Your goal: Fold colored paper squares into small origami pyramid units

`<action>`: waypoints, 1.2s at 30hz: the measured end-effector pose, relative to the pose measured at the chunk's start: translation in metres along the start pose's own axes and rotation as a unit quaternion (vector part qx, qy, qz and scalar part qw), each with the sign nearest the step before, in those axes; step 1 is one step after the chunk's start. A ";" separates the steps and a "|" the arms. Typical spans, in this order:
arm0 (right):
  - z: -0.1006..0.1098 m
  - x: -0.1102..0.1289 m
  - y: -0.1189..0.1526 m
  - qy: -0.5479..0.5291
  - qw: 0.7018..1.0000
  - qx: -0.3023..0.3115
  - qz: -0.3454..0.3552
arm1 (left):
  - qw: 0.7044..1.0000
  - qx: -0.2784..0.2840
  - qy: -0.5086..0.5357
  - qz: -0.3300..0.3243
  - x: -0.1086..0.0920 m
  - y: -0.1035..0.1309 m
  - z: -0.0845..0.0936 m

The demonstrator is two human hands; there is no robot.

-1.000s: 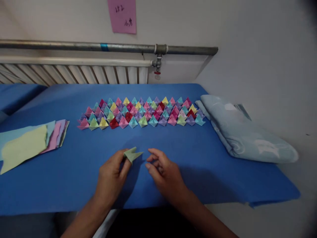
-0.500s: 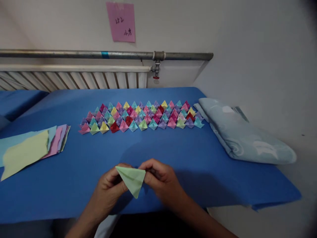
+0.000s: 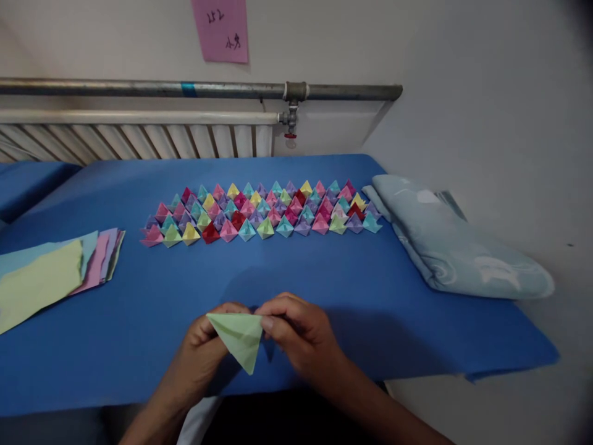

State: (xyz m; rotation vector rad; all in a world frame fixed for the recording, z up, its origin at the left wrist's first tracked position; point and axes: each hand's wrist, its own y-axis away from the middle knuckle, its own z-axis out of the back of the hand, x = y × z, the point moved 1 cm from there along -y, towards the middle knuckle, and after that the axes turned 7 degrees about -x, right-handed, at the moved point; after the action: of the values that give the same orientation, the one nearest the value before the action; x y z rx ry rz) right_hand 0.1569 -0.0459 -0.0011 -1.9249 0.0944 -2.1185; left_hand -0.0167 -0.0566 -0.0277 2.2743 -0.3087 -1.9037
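A pale green folded paper triangle (image 3: 239,339), one point downward, is held between my hands above the blue surface (image 3: 185,278). My left hand (image 3: 204,343) grips its left side, with the fingers partly hidden behind the paper. At the upper right corner, my right hand (image 3: 296,330) pinches the paper between thumb and fingers. Beyond my hands, several small folded paper boats (image 3: 265,228) in many colours stand in close rows.
Torn-edged coloured paper sheets (image 3: 41,278) lie stacked at the left. A folded light blue patterned cloth (image 3: 454,241) rests at the right. Behind the surface are a white radiator (image 3: 176,141), a metal pipe (image 3: 231,90) and a pink note (image 3: 222,31) on the wall.
The green paper and my right hand have shifted slightly left, and the right thumb now lies over the paper's corner. The whole view has tilted a little downward.
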 end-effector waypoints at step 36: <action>-0.014 -0.030 -0.017 0.388 0.902 0.017 0.187 | 0.852 -0.187 -0.471 -0.135 -0.014 -0.028 -0.031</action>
State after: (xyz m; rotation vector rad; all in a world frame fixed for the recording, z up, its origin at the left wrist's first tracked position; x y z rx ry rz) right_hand 0.1426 -0.0246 -0.0274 -0.8334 0.5282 -2.4200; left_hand 0.0129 -0.0264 -0.0154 1.0406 0.2879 -2.7893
